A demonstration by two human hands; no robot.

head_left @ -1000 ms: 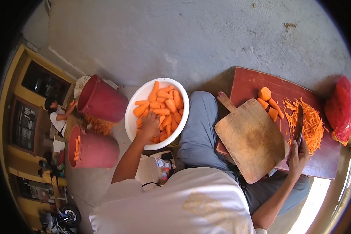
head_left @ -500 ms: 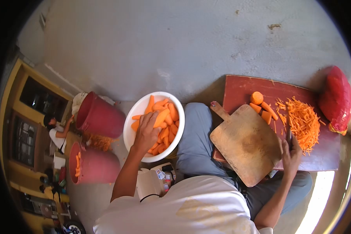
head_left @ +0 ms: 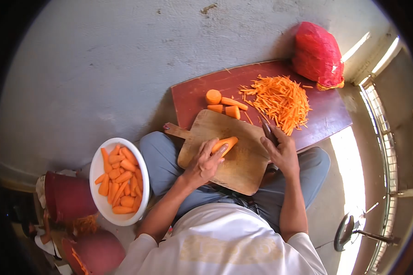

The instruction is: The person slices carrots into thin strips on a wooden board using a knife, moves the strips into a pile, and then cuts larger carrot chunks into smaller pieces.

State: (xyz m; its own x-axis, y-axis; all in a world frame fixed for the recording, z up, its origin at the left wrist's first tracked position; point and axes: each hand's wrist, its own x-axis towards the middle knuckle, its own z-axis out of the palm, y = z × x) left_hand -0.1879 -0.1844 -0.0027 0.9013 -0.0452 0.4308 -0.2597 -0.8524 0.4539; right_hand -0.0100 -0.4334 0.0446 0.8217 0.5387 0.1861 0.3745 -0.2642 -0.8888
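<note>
My left hand (head_left: 203,163) is closed around a peeled carrot (head_left: 226,144), which lies on the wooden cutting board (head_left: 236,176). The board rests across my lap, its handle pointing left. In my right hand (head_left: 284,153) is a knife (head_left: 269,132), its blade pointing up and away beside the board's right edge. Beyond the board, a heap of carrot sticks (head_left: 284,103) lies on the red tabletop (head_left: 195,91). Left of that heap are a thick carrot piece (head_left: 213,96) and several other cut pieces (head_left: 232,112).
A white basin (head_left: 96,201) of peeled carrots (head_left: 124,176) stands left of my knee. Two red tubs (head_left: 71,195) are at the lower left, near a partly visible person (head_left: 45,238). A red mesh sack (head_left: 317,55) sits at the table's far right, by the grey wall (head_left: 110,68).
My left hand has moved from the basin to the board, bringing a carrot with it. The knife stays in my right hand. The view has swung to the right.
</note>
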